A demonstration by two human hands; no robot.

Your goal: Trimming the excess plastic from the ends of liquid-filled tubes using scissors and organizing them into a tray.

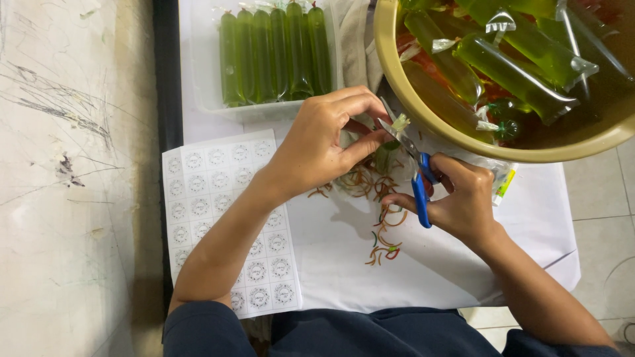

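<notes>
Where the two hands meet, near the middle of the white sheet, item held: a small green-filled plastic pouch [385,155], mostly hidden by fingers, its knotted plastic tail [400,122] sticking up between the scissor blades.
Left hand [317,145]: closed in a pinch on the pouch, fingers curled over its top.
Right hand [463,198]: closed through the handles of the blue-handled scissors [415,173], blades pointing up and left at the tail.
Rubber bands [380,218]: loose heap, red, orange and green, on the sheet just below the hands.
White sheet [463,264]: covers the work surface under everything.
Sticker sheet [205,192]: rows of round labels, at the white sheet's left edge, under the left forearm.
Clear tray [205,79]: far left corner, holding a row of long green ice pouches [274,53] standing side by side.
Yellow basin [410,92]: far right corner, holding yellow-green pouches [516,73] lying crosswise.
</notes>
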